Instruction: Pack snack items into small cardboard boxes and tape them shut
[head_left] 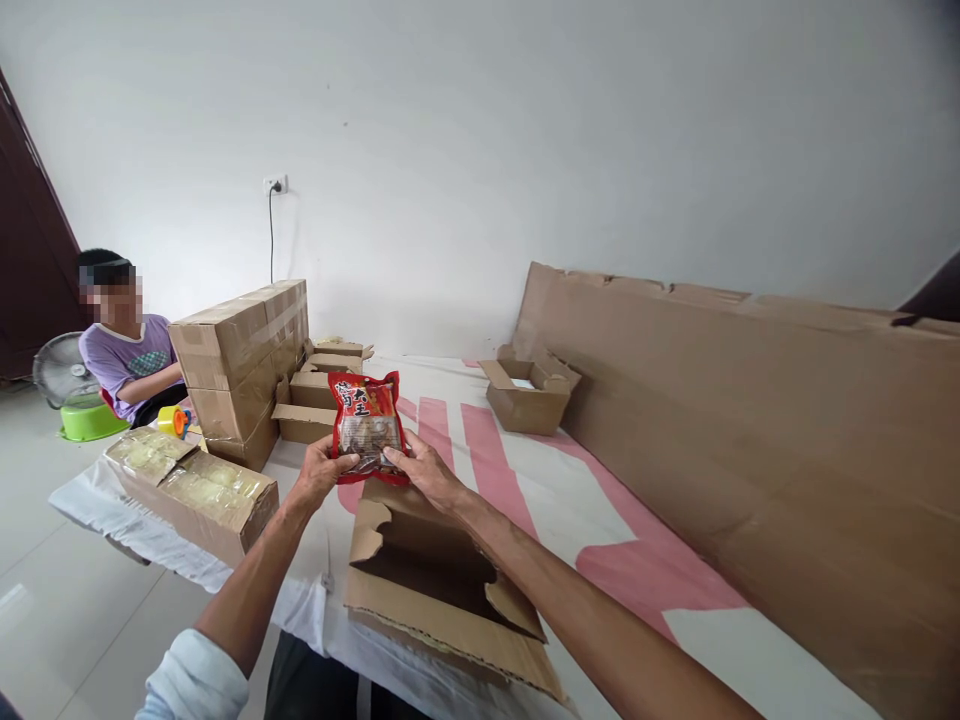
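Both hands hold up a red food packet (369, 425) with a clear lower window, dark brown contents and large printed characters. My left hand (321, 470) grips its lower left edge, thumb across the front. At the lower right edge my right hand (424, 470) pinches it the same way, fingers behind and out of sight. Just below and nearer to me stands an open cardboard box (420, 605), its flaps spread; the inside is dark, so I cannot tell what it holds. The packet hangs above the far rim of this box, apart from the table.
Stacked taped cartons (240, 360) stand on the left, with open boxes (311, 400) beside them. A long taped carton (195, 490) lies by the table edge. Farther right sit a small open box (529, 390) and a tall cardboard panel (735, 430). A person (135, 350) sits behind the cartons.
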